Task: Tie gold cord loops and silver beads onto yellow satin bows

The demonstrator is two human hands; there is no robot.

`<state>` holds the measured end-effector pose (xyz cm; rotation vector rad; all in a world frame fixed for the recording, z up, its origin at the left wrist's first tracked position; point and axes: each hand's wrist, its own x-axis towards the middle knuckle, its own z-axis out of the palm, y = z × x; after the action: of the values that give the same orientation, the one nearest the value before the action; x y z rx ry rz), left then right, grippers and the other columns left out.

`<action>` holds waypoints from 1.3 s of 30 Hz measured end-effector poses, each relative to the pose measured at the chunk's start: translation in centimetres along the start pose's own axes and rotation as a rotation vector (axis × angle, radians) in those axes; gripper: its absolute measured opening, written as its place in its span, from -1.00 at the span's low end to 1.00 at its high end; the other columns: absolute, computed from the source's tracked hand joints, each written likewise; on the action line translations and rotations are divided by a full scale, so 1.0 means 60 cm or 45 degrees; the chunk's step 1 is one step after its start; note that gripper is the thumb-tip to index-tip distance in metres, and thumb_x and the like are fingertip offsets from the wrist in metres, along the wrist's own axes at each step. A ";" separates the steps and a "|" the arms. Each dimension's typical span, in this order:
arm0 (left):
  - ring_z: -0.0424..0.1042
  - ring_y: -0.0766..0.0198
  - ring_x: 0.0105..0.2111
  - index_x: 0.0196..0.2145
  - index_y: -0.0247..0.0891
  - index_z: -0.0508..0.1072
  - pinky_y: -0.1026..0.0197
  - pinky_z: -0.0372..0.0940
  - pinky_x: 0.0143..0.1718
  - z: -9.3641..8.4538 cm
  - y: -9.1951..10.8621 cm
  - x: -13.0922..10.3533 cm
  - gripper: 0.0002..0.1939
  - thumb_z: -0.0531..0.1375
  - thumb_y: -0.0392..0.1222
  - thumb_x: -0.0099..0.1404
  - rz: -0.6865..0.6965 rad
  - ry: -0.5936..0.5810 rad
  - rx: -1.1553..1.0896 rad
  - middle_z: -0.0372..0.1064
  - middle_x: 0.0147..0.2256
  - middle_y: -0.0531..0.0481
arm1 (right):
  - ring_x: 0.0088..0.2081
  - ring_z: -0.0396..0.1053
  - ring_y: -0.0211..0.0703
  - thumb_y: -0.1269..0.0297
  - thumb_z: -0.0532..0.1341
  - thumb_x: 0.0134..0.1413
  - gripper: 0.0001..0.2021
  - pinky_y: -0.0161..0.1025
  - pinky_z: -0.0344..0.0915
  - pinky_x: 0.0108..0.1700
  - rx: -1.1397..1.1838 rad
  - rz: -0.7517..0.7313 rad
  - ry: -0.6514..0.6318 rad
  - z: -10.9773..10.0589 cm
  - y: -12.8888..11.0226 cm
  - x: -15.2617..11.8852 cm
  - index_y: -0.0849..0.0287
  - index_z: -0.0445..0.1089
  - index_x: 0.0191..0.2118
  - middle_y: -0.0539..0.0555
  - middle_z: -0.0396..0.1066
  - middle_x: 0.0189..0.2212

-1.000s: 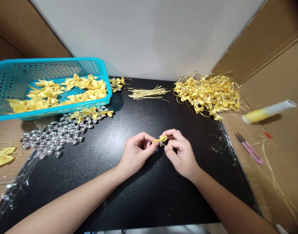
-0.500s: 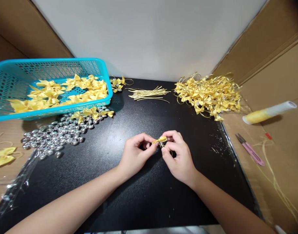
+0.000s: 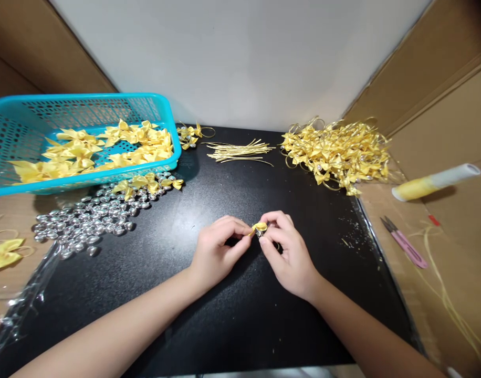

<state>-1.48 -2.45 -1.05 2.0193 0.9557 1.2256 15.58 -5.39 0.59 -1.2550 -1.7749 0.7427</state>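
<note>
Between my two hands, above the black tabletop [image 3: 209, 315], is a small yellow ribbon bow [image 3: 259, 227]. My left hand [image 3: 220, 247] pinches its left end between thumb and fingertips. The fingers of my right hand [image 3: 285, 249] close on its right side, where a silver bead partly shows below the ribbon. A bit of gold cord shows under the right fingers; the rest of it is hidden.
A blue basket [image 3: 173, 131] at the left holds yellow bows. Silver beads [image 3: 83, 223] lie before it. Gold cord pieces [image 3: 238, 151] lie at the back, a pile of finished-looking bows [image 3: 338, 152] at back right. Pink-handled snips [image 3: 406, 244] and a ribbon-wrapped tube [image 3: 435, 182] lie right.
The bow has turned slightly between my fingers, and the silver bead beneath it shows more. My left fingers have shifted a little along the ribbon.
</note>
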 end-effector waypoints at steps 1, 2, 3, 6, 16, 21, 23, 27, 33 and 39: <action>0.50 0.34 -0.39 -0.36 -0.31 0.47 0.31 0.38 -0.31 0.000 0.001 0.000 -0.92 0.26 -0.43 0.22 0.031 -0.008 0.010 0.52 -0.41 -0.01 | -0.20 0.24 -0.15 0.51 0.08 0.15 -0.75 -0.17 0.19 -0.14 -0.005 -0.004 -0.002 0.000 0.000 0.000 0.18 0.23 -0.53 0.09 0.29 -0.25; 0.50 0.33 -0.38 -0.35 -0.31 0.47 0.29 0.39 -0.30 0.000 0.003 0.000 -0.91 0.25 -0.44 0.22 0.062 -0.019 0.014 0.52 -0.40 -0.02 | -0.20 0.24 -0.15 0.50 0.08 0.16 -0.76 -0.17 0.19 -0.13 -0.007 -0.009 -0.004 0.000 0.000 0.000 0.18 0.25 -0.52 0.08 0.29 -0.25; 0.50 0.33 -0.37 -0.34 -0.31 0.46 0.28 0.40 -0.28 0.001 0.004 0.000 -0.90 0.25 -0.44 0.23 0.091 -0.033 0.016 0.52 -0.39 -0.02 | -0.20 0.24 -0.15 0.50 0.07 0.17 -0.77 -0.17 0.19 -0.13 -0.007 -0.012 -0.006 0.000 0.001 0.001 0.17 0.27 -0.50 0.08 0.30 -0.26; 0.51 0.31 -0.34 -0.30 -0.30 0.46 0.27 0.41 -0.27 0.003 0.008 -0.003 -0.88 0.24 -0.46 0.23 0.139 -0.047 0.030 0.53 -0.37 -0.03 | -0.20 0.25 -0.15 0.49 0.08 0.20 -0.78 -0.16 0.20 -0.12 0.001 -0.004 -0.006 0.001 0.003 0.000 0.17 0.29 -0.46 0.07 0.31 -0.29; 0.45 0.38 -0.40 -0.33 -0.27 0.46 0.34 0.35 -0.33 -0.003 0.007 -0.003 -0.89 0.24 -0.44 0.24 -0.038 0.071 0.049 0.50 -0.40 0.03 | -0.17 0.33 -0.10 0.37 0.27 0.07 -0.88 -0.12 0.27 -0.10 0.009 -0.014 0.083 -0.003 0.009 -0.001 0.11 0.33 -0.43 0.05 0.38 -0.28; 0.43 0.38 -0.43 -0.33 -0.26 0.48 0.34 0.33 -0.37 -0.003 0.007 -0.003 -0.91 0.24 -0.40 0.24 -0.136 0.035 -0.008 0.50 -0.41 0.04 | -0.22 0.40 -0.12 0.34 0.39 -0.06 -0.68 -0.14 0.35 -0.14 0.043 0.000 0.122 -0.015 0.019 0.002 0.08 0.38 -0.15 0.04 0.46 -0.28; 0.44 0.37 -0.44 -0.33 -0.26 0.49 0.33 0.33 -0.38 -0.003 0.007 -0.003 -0.93 0.25 -0.38 0.25 -0.133 0.009 -0.040 0.50 -0.41 0.02 | -0.27 0.43 -0.13 0.35 0.41 -0.06 -0.73 -0.17 0.36 -0.19 0.039 -0.007 0.080 -0.014 0.021 0.003 0.09 0.44 -0.19 0.03 0.50 -0.34; 0.47 0.33 -0.42 -0.35 -0.26 0.49 0.30 0.36 -0.37 -0.002 0.008 -0.003 -0.93 0.23 -0.37 0.26 -0.069 -0.033 -0.085 0.51 -0.42 -0.01 | -0.40 0.44 -0.17 0.37 0.37 0.01 -0.93 -0.19 0.35 -0.27 0.092 -0.017 0.133 -0.003 0.022 0.004 0.11 0.48 -0.41 0.00 0.53 -0.47; 0.48 0.30 -0.40 -0.35 -0.24 0.48 0.27 0.38 -0.35 -0.015 0.014 0.006 -0.92 0.22 -0.37 0.27 -0.020 -0.033 -0.032 0.52 -0.41 -0.01 | -0.35 0.47 -0.14 0.31 0.33 0.03 -0.97 -0.19 0.37 -0.25 0.302 0.145 0.113 -0.005 0.016 0.014 0.13 0.53 -0.38 0.05 0.54 -0.43; 0.47 0.29 -0.37 -0.32 -0.22 0.48 0.25 0.36 -0.31 -0.046 0.032 0.060 -0.90 0.22 -0.39 0.26 0.239 -0.014 0.178 0.53 -0.40 0.00 | -0.25 0.47 -0.11 0.21 0.30 0.04 -0.86 -0.17 0.37 -0.20 0.541 0.207 0.006 -0.027 -0.006 0.078 0.16 0.53 -0.40 0.11 0.53 -0.31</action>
<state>-2.30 -0.31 3.35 2.2661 0.8843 1.2739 16.03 -1.10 3.03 -1.1137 -1.4219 1.1395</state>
